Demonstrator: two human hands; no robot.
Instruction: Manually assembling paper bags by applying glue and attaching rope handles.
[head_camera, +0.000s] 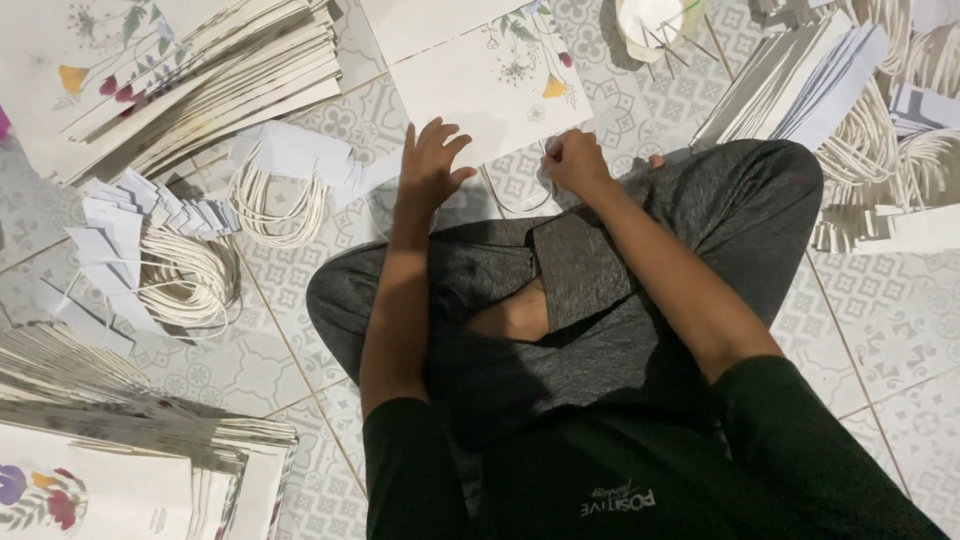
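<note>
A person sits cross-legged on the grey patterned tile floor (880, 320), and both bare hands work at the near edge of a flat white paper bag printed with thin-stemmed flowers (490, 85), which lies on the floor just ahead of the knees. The left hand (432, 165) rests on the bag's lower left corner, its grip spread, fingers fanned and pressed flat against the paper. The right hand (575, 160) sits at the bag's lower right edge with its grip curled into a loose fist; what it pinches, if anything, cannot be told, though a thin white cord loop (520, 195) lies just beneath and between the two hands. To the left, a fanned stack of flat floral paper bags (215, 80) lies well apart from the hands, and nearer, a bundle of white cord handles with paper tabs (180, 270) rests on the tiles. To the right sits another stack of folded white paper pieces (800, 80), beside more white cord handles (880, 140). A further pile of floral bags (120, 460) fills the lower left corner.
</note>
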